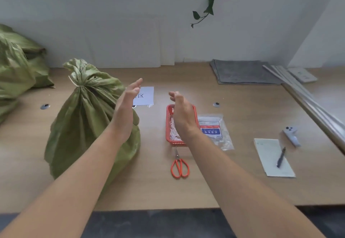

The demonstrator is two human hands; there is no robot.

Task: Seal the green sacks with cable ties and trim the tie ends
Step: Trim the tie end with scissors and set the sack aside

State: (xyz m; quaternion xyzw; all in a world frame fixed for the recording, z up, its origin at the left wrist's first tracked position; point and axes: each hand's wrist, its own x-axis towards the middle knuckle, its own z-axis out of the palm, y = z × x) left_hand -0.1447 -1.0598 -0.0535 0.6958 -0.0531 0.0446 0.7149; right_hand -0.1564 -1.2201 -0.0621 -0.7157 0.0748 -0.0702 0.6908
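Above the wooden table, left hand and right hand raised, palms facing. Both open, empty. Tied green sack beside left forearm.

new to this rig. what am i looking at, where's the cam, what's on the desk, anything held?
One picture, from a camera worn on a person's head, looking down at their bare arms. No robot. The left hand and right hand hover open, palms facing each other, holding nothing. On the desk: a green sack with its neck already tied, a red basket of white tie pieces, orange scissors, a bag of ties, a notepad with a pen. More sacks lie far left.
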